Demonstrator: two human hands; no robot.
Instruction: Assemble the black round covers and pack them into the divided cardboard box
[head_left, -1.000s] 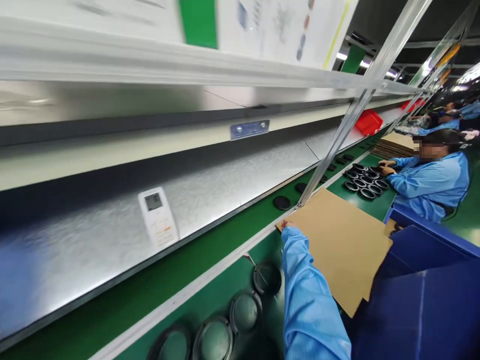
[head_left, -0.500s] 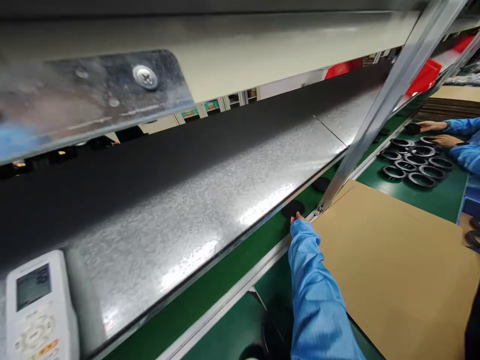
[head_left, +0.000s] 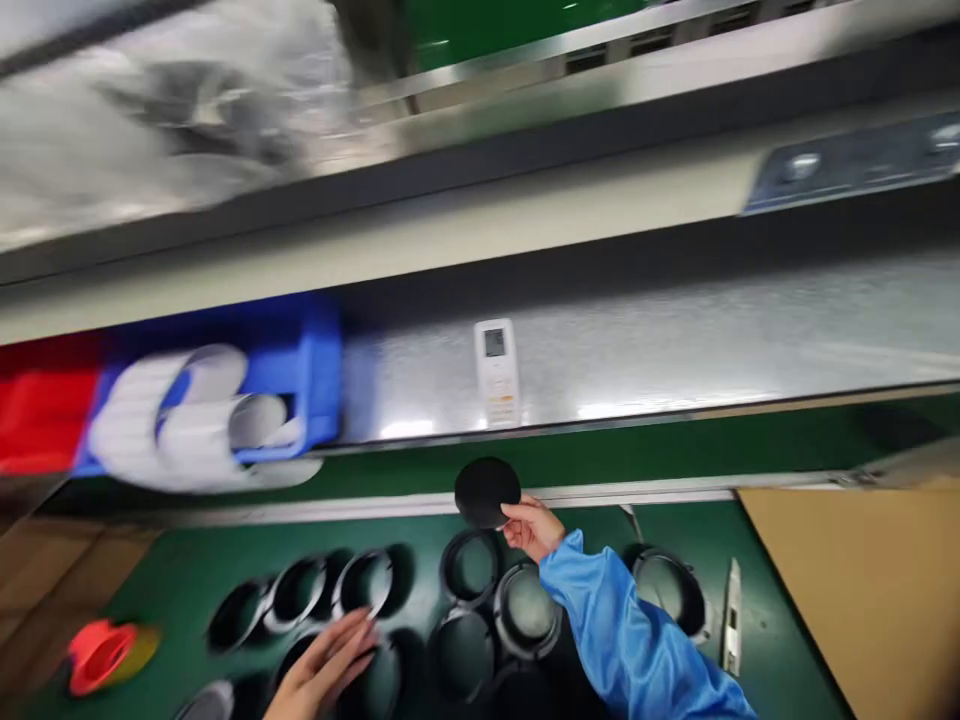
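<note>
My right hand, in a blue sleeve, pinches a flat black disc by its lower right edge and holds it above the green mat. Under it lie several black rings in rows on the mat. My left hand reaches in from the bottom with its fingers stretched out flat over the rings at the lower left, holding nothing.
A white remote control lies on the metal shelf behind the green belt. A blue bin of white parts and a red bin stand at left. Brown cardboard lies at right, and a red-and-yellow object lies at lower left.
The view has swung left and down. My right hand, which reached to a black disc on the belt, has come back holding the disc over the rings. My left hand has come into view.
</note>
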